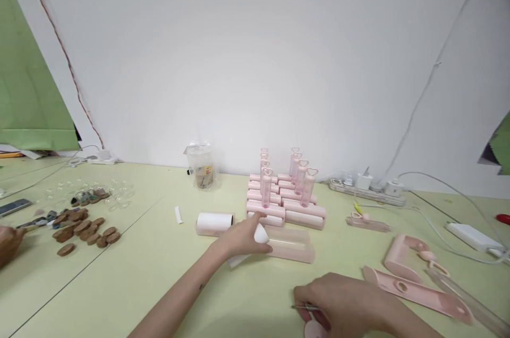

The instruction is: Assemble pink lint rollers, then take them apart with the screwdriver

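Observation:
My left hand is closed around a white roll, whose rounded end shows between thumb and fingers. Under that wrist a white paper strip sticks out. Just right of the roll lies a translucent pink trough-shaped case. At the lower right my right hand is curled over a thin metal-tipped tool; a rounded pink part shows below its fingers, and the rest is hidden. A second white roll lies left of my left hand.
Pink roller cases stand in two rows, with heart-topped pink tubes upright on them. Pink parts lie at right near a power strip. Left are brown discs and another person's hand. A bagged cup stands behind.

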### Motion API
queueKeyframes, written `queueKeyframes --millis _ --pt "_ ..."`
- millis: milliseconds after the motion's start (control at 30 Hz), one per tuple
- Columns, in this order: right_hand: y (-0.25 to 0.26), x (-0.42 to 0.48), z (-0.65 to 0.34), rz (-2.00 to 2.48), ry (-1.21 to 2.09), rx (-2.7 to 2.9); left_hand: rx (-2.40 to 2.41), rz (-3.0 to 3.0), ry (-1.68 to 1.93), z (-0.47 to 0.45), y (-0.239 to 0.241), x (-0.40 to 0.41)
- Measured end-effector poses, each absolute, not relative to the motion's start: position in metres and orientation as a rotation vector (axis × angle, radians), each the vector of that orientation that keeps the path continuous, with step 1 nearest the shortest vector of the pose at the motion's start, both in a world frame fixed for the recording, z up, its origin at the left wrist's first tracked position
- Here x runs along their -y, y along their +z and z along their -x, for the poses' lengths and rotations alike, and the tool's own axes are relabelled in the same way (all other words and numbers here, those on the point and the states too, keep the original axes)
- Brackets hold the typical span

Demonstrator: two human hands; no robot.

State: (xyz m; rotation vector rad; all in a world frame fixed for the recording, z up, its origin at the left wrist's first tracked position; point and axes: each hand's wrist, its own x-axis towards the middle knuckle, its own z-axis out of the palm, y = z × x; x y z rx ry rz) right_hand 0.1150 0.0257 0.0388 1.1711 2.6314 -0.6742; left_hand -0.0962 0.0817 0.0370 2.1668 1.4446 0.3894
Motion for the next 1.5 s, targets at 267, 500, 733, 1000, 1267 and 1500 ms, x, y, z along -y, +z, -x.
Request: queueKeyframes --millis 267,500,733,1000,1267,1500 --pt "0.054 -0.067 -0.119 -1.737 -0.629 -2.959 -1.208 -2.149 0.494 0.098 0.031 -0.089" --pt "0.038 -0.069 -0.1 -1.628 -0.489 -2.915 -1.01 -2.131 0.406 0.104 0.036 -0.091" --pt "0.054 -0.06 -0.105 -1.558 -1.023 -2.911 -1.043 -2.134 0.197 0.118 0.055 -0.088" --pt "0.102 -0.066 -0.144 -1.75 -1.327 -3.484 -1.063 -2.032 0.772 0.088 0.078 -0.072" --pt "0.111 -0.049 -0.147 -1.835 -1.016 -3.892 -0.931 -1.913 0.707 0.056 0.078 -0.072" --pt "0.102 -0.06 -0.134 -1.855 -1.284 -3.33 -0.751 -1.853 0.851 0.04 0.065 -0.077"
